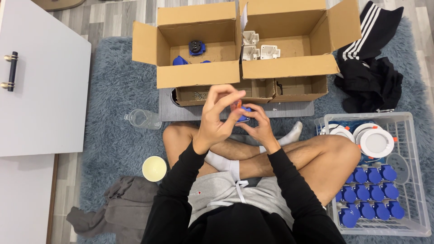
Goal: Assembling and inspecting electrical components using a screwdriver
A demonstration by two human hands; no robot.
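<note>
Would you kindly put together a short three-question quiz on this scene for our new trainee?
1. True or false: the left hand and right hand hold one small blue part together.
2. Which cardboard box holds white parts: A) the left cardboard box, B) the right cardboard box?
3. Fill in: the finished blue pieces stand in rows in the white ____ by the person's right knee.

Key: 1 true; 2 B; 3 wire basket.

Small blue part point(243, 116) between both hands
</note>
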